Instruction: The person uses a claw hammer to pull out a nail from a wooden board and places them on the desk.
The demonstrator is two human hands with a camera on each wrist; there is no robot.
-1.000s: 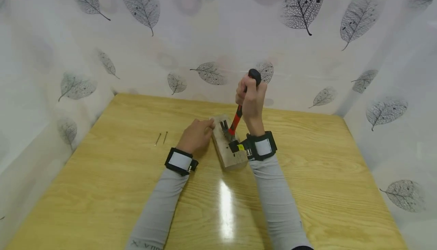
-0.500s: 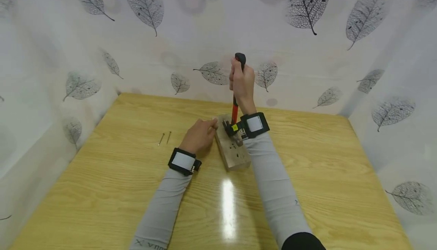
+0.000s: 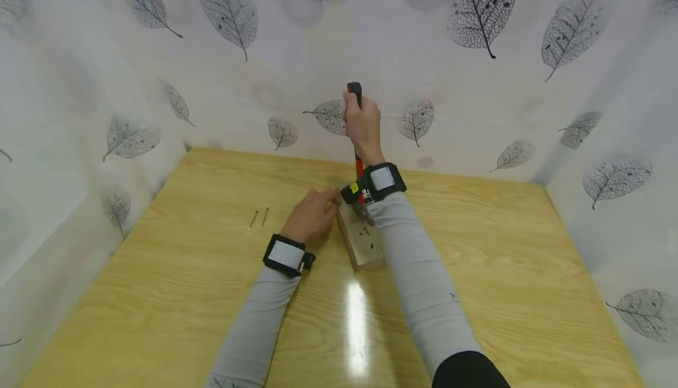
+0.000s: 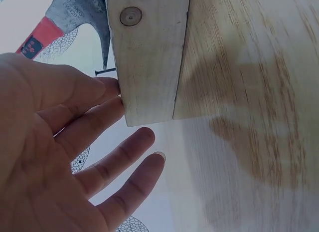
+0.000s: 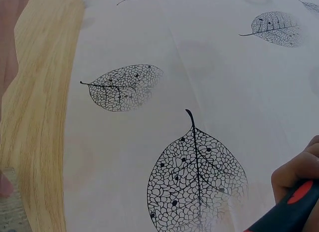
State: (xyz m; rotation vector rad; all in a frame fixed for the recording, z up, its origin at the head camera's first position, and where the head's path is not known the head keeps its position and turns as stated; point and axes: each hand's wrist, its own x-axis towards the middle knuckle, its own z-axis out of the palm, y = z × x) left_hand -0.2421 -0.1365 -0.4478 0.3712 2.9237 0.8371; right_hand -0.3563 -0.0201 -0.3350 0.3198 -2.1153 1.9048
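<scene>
My right hand (image 3: 364,120) grips the black-and-red handle of a claw hammer (image 3: 359,167), which stands nearly upright over a wooden block (image 3: 365,241). In the left wrist view, the hammer's grey metal claw (image 4: 104,50) reaches down close to a thin nail (image 4: 103,71) sticking out from the block's face. Whether claw and nail touch I cannot tell. My left hand (image 3: 309,214) lies at the block's far left corner. Its thumb and a fingertip press that edge while two other fingers extend past the end. The right wrist view shows only part of the right fingers (image 5: 299,172) on the handle.
Two loose nails, a left one (image 3: 253,220) and a right one (image 3: 265,217), lie on the wood-grain table (image 3: 212,294) left of the block. Several dark holes mark the block's near end. A leaf-patterned wall covering (image 3: 254,88) rises behind the table.
The right hand has moved left and upward, swinging the hammer handle from a rightward lean to nearly upright. The left hand keeps its place at the block, and both loose nails still lie there.
</scene>
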